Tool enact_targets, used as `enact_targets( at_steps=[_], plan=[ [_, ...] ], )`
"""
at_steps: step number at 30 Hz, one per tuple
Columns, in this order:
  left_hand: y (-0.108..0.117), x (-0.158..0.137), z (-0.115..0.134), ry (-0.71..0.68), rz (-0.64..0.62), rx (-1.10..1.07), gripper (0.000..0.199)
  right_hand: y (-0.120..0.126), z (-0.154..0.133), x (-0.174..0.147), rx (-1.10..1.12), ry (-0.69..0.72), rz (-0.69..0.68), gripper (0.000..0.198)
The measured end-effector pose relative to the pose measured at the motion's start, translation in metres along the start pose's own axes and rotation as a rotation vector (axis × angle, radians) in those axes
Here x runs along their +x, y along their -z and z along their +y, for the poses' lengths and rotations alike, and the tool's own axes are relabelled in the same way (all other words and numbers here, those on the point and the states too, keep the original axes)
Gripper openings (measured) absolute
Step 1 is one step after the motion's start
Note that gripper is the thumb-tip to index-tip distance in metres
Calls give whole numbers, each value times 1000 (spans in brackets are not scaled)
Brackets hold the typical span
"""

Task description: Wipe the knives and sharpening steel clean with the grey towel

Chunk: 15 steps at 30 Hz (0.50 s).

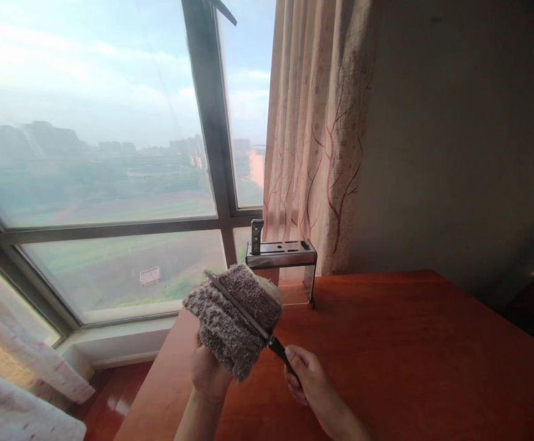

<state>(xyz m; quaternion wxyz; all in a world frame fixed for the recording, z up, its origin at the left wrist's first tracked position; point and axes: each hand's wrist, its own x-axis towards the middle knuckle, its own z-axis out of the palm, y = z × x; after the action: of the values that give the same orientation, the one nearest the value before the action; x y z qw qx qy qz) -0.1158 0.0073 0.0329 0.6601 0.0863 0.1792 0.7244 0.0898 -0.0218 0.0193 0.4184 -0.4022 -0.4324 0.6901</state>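
Observation:
Above the wooden table, my left hand [210, 367] holds a fuzzy grey-brown cloth [230, 334] from below, its palm and most of its fingers hidden beneath it. My right hand [310, 376] is closed round the black handle of a knife [243, 312]. The long, narrow blade lies diagonally across the cloth, its tip pointing up and left. Behind the cloth stands a knife holder [282, 250] with a slotted metal top and clear sides. A dark handle [256, 237] sticks up from its left end.
The reddish-brown wooden table [395, 343] spreads to the right, its far edge near a patterned curtain [326, 135] and a dark wall. A large window [97, 153] with grey frames fills the left. White curtains [23, 404] hang at lower left beside the reddish floor.

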Motion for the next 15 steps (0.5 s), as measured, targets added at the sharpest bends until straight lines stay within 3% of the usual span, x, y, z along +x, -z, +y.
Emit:
enact_targets(
  at_steps=[4,6,9,12,15],
  plan=[
    [14,4,-1,-221,235,62,39,0,3,0,7,18,8,60],
    [16,5,0,-274,286,59,38,-1,4,0,5,31,24,58],
    [9,5,2,-143,112,-2,29,0,3,1,0,34,33,57],
    [-1,4,6,12,-113,-48,39,0,3,2,-2,30,28,57],
    [-2,5,12,-47,-67,-42,31,0,3,2,-18,37,21,56]
  ],
)
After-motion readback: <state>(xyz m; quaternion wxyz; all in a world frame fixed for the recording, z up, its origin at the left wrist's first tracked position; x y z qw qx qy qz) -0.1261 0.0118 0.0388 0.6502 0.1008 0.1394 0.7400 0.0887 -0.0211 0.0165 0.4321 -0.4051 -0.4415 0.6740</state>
